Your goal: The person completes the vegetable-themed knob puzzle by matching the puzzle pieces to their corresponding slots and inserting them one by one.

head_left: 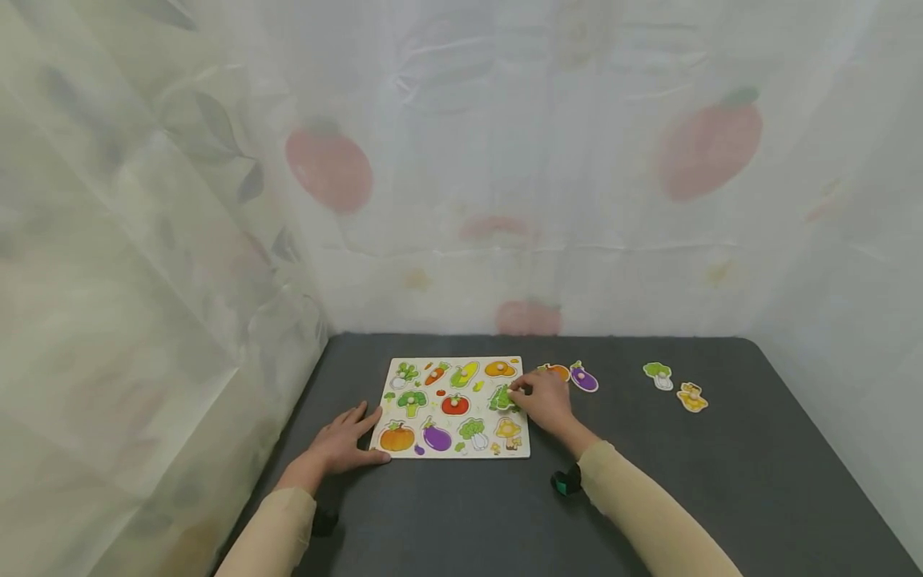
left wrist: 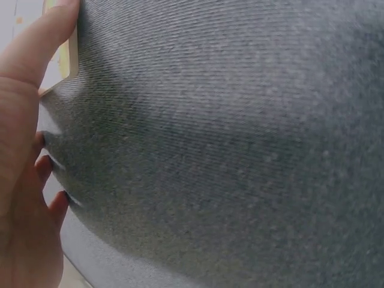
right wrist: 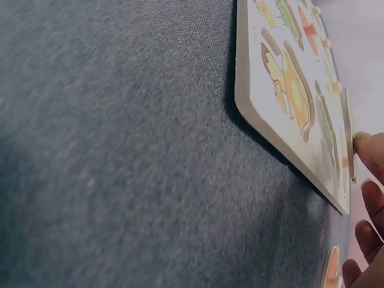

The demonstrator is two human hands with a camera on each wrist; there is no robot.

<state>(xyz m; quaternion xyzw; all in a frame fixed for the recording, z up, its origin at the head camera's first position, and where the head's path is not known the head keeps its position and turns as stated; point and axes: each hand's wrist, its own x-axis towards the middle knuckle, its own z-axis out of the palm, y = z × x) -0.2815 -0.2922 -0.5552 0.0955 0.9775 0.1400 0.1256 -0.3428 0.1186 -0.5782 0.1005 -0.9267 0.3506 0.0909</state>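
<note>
- The puzzle board (head_left: 453,409) lies flat on the dark grey tabletop (head_left: 649,481), near the middle and somewhat toward 9 o'clock; its recesses show vegetable pictures, among them a pumpkin, an aubergine and a tomato
- The left hand (head_left: 344,445) rests flat on the tabletop at the board's 8 o'clock corner, fingers straight and spread, gripping nothing; in the left wrist view a fingertip touches the board's edge (left wrist: 71,57)
- The right hand (head_left: 548,398) sits at the board's 3 o'clock edge, fingertips pinching a green leafy piece (head_left: 501,397) that lies over the board's right column; in the right wrist view a fingertip presses on the board's far edge (right wrist: 288,138), the other fingers curled beside it
- Just off the board at 2 o'clock lie an orange piece (head_left: 557,370), partly hidden behind the right hand, and a purple aubergine piece (head_left: 584,377) beside it
- Well apart toward 3 o'clock lie a green and white vegetable piece (head_left: 658,374) and a yellow piece (head_left: 692,397), close to each other
- Both forearms wear beige sleeves (head_left: 649,513); pale curtains (head_left: 505,160) printed with red fruit close off the tabletop from 9 o'clock through 12 to 3
</note>
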